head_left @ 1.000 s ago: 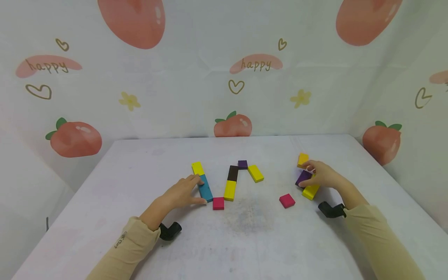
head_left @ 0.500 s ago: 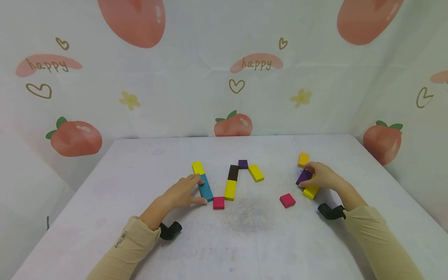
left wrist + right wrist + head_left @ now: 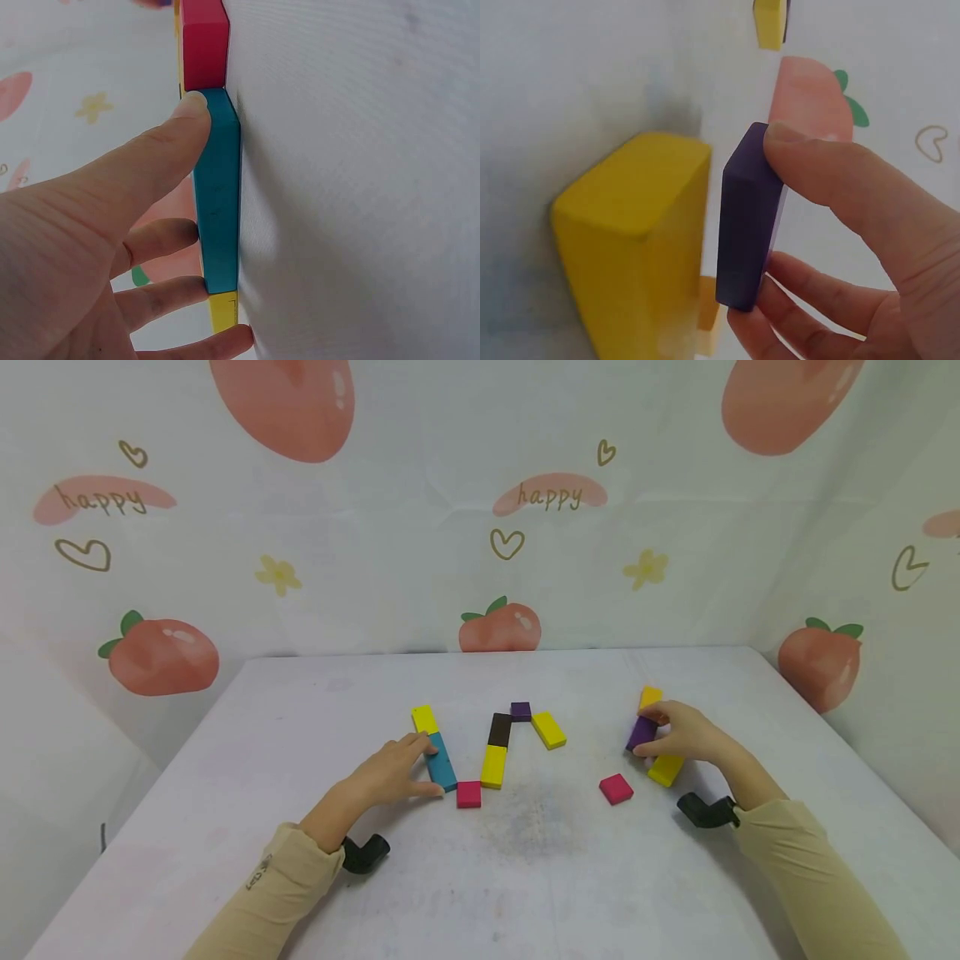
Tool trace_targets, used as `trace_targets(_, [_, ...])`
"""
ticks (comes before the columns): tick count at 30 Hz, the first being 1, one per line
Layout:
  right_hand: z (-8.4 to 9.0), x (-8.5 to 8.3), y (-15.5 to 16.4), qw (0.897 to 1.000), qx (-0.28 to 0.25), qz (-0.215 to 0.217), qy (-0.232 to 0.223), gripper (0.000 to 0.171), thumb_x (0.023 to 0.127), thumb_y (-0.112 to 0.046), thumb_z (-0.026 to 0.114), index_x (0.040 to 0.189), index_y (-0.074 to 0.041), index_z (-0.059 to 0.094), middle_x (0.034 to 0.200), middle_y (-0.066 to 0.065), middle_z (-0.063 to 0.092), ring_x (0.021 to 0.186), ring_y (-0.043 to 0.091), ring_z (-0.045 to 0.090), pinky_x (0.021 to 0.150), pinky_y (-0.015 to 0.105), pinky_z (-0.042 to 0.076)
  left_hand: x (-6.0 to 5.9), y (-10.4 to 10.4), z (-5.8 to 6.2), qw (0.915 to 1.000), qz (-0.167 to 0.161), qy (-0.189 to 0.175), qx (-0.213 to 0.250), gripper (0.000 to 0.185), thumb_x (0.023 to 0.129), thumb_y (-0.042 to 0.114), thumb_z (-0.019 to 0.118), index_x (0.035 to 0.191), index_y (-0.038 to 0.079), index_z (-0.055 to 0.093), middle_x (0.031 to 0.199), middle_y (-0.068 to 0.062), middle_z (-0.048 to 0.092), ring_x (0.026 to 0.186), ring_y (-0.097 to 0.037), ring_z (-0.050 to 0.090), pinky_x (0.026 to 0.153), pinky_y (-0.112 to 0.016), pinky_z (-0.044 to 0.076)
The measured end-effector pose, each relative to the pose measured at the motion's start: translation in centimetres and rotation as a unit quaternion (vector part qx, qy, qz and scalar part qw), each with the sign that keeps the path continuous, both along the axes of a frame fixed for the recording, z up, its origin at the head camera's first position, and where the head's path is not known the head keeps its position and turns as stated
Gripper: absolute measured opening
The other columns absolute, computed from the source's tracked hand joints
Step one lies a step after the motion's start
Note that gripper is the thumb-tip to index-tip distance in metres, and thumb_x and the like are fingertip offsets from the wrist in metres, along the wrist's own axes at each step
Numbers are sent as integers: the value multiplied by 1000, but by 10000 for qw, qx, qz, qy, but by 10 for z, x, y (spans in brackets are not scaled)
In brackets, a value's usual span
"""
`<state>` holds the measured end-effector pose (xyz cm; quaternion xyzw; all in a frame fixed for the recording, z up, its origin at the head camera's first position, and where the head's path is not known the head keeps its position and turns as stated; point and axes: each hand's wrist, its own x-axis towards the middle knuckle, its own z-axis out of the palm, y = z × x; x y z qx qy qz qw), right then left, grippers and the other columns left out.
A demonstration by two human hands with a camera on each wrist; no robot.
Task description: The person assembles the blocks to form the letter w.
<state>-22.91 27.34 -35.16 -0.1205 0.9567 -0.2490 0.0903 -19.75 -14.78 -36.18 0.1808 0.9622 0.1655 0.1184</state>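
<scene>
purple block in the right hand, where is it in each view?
Head: purple block right of centre, pinched by the right hand.
Left wrist: not in it.
Right wrist: centre, standing on edge between thumb and fingers.
Shared landmark: the yellow block beside it.

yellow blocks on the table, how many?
5: far end of the teal bar; below the brown block; right of the small purple block; two by the right hand. None obviously hidden.

right hand | lifted purple block off yellow block | shifted left, tilted upright
</scene>
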Motion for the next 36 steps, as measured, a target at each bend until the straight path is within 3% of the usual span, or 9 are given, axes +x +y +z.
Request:
trace_targets(25, [3, 6, -26, 9947, -479, 859, 298, 60, 76, -22, 76, 125, 3, 51, 123, 22, 54, 111, 38, 51, 90, 52, 49, 0, -1, -1, 10000, -16, 7, 62, 57, 79, 38, 72, 124, 10, 51, 141, -16, 44, 114, -35, 49, 100, -50, 44])
trace_targets(36, [2, 6, -39, 9918, -296, 1224, 213, 60, 76, -20, 75, 128, 0, 51, 123, 18, 55, 113, 35, 50, 95, 53, 46, 0, -1, -2, 10000, -39, 40, 65, 57, 79, 38, 72, 124, 10, 51, 141, -17, 43, 115, -35, 49, 100, -50, 44])
